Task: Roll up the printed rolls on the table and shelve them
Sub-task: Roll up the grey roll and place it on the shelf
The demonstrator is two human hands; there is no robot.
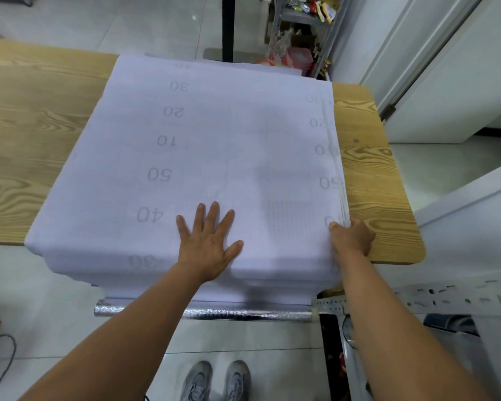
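left hand [207, 244] flat, fingers spread on the printed sheets [203, 151]; right hand [352, 237] pinches their stacked right edge near the table [376, 198] front corner; thin, floppy, likely slippery.

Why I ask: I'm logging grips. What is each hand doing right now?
Left hand: open, pressing flat on the sheets.
Right hand: closed, gripping the sheets' right edge.
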